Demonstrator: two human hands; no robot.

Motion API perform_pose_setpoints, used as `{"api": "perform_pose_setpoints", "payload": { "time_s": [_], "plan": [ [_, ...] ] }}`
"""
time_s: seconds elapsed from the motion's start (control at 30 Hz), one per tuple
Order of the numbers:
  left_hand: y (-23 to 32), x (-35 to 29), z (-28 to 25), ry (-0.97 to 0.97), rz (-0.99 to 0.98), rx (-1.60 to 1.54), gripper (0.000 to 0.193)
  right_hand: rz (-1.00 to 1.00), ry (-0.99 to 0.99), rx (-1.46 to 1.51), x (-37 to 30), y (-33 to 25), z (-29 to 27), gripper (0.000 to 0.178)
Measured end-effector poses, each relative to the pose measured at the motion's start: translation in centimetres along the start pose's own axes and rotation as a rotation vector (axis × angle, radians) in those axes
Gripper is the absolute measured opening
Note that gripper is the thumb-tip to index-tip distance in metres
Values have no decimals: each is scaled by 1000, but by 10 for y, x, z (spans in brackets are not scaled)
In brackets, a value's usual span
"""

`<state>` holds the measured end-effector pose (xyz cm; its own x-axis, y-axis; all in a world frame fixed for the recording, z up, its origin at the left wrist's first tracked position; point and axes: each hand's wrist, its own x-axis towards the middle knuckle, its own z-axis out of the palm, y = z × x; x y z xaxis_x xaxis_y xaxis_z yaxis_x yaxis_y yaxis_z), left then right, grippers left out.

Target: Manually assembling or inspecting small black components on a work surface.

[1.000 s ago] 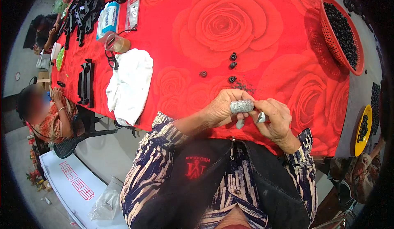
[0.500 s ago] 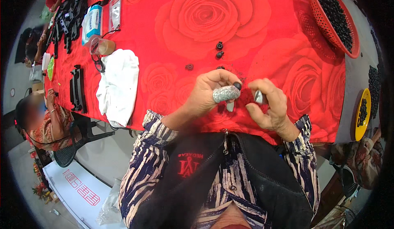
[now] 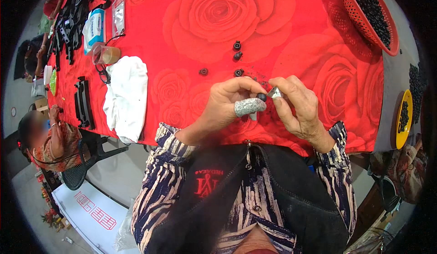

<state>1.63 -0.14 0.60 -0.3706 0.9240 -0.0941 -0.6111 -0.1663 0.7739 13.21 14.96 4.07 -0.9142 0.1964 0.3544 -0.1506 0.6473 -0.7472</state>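
My left hand (image 3: 221, 101) pinches a small round black part (image 3: 261, 97) between forefinger and thumb. A speckled grey cover (image 3: 246, 107) wraps that thumb, and something whitish shows just below it. In my right hand (image 3: 298, 110), thumb and fingers grip a small shiny metal blade (image 3: 274, 93), its tip at or very close to the black part. Beyond my hands, a few similar black pieces lie on the red cloth: one (image 3: 239, 73) near my left fingers, another (image 3: 203, 71) to the left, and two (image 3: 237, 50) farther away.
Dark crumbs dot the rose-patterned tablecloth (image 3: 227, 12) by my fingers. To the left lie a white cloth (image 3: 127, 99), a cup of brownish liquid (image 3: 109, 54) and black strips (image 3: 83, 103). A red basket (image 3: 359, 19) and yellow plate (image 3: 399, 135) hold black parts. Another person (image 3: 57, 140) sits at left.
My right hand has moved left and slightly up, bringing the blade up to the black part. My left hand keeps its pinch. The whole view has shifted a little.
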Motion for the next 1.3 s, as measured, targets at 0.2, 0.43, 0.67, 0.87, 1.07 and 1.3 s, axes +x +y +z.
{"api": "perform_pose_setpoints", "payload": {
  "time_s": [0.2, 0.43, 0.67, 0.87, 1.07, 1.3],
  "plan": [
    [0, 0, 1, -11, -9, -18, 21, 13, -14, -28, -2, 2, 3, 27],
    [0, 0, 1, -1, -56, -4, 21, 2, -29, -16, -2, 2, 3, 27],
    [-2, 0, 0, -23, -25, -42, 22, 34, -35, -14, -2, 2, 2, 27],
    [-2, 0, -1, -17, -31, -24, 22, 14, -35, -13, -1, 2, 3, 26],
    [-3, 1, 1, 20, -51, -8, 22, 13, -29, -26, -3, 4, 6, 26],
    [-7, -5, 4, 183, 23, 77, 20, 148, -99, 141, -1, 1, 5, 19]
  ]
}}
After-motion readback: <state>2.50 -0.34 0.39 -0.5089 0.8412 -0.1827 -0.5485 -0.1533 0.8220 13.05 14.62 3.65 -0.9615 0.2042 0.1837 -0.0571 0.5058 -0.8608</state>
